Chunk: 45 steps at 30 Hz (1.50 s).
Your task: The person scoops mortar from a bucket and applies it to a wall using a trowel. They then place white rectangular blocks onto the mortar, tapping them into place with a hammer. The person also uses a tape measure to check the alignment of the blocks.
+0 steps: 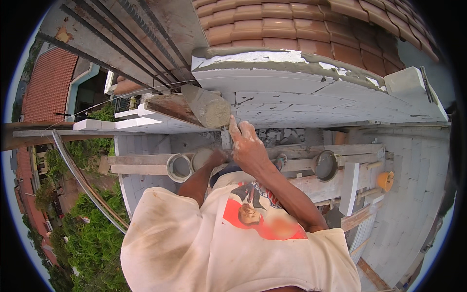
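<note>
My right hand [249, 148] is closed around the handle of a pointed trowel, its forefinger stretched toward the blade. Wet grey mortar [217, 113] covers the wide end of the trowel blade [194, 99], which is held near the left end of a white block wall [282, 92]. Grey mortar [233, 54] lies along the wall's top edge. Lower and to the left, my left hand [219, 156] is beside a round grey container [200, 159]. That hand is blurred and its fingers are hidden, so its grip does not show.
Steel reinforcing bars [141, 39] and a board [170, 104] stand at upper left, with a thin string crossing there. Roof tiles [287, 24] lie beyond the wall. Below are scaffold planks [138, 169], buckets [169, 168] [334, 168], a white block [349, 190] and an orange container [385, 181].
</note>
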{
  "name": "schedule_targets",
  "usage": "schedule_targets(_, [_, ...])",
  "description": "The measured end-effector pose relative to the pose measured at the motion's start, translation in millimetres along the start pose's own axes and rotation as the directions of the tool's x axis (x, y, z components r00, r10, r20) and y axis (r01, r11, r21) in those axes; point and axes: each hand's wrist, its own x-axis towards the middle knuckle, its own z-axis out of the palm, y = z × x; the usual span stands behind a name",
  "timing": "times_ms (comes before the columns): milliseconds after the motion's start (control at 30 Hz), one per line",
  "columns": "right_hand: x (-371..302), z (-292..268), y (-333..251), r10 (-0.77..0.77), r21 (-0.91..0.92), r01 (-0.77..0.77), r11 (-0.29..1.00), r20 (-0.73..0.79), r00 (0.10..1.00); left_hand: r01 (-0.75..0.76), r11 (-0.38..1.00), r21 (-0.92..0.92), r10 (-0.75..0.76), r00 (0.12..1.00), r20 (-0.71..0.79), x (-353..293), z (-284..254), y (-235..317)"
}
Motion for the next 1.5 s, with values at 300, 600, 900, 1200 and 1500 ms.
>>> schedule_targets(300, [-130.2,-53.3,112.5,0.567,0.256,-0.567,0.783,0.081,0.820,-0.242,0.924,0.295,0.073,0.871,0.485,-5.9,33.2,-53.4])
schedule_targets(600, [-369.9,14.7,299.1,0.937,0.073,-0.938,0.340,0.054,0.344,0.120,0.988,0.099,-0.155,0.760,0.632,31.4,23.7,33.2])
schedule_targets(900, [-518.3,46.9,467.2,0.936,0.340,-0.874,-0.346,0.186,-0.298,0.323,0.742,0.588,-0.671,0.335,0.662,75.9,130.6,154.1])
schedule_targets(1200, [-603.1,52.4,711.6,0.881,0.224,-0.854,-0.470,0.057,-0.470,0.163,0.370,0.915,-0.893,0.333,0.302,99.0,223.8,156.6])
schedule_targets(1500, [-596.0,102.9,789.9,0.958,0.258,-0.929,-0.265,0.176,-0.224,0.224,0.302,0.927,-0.941,0.227,0.252,103.3,245.7,139.2])
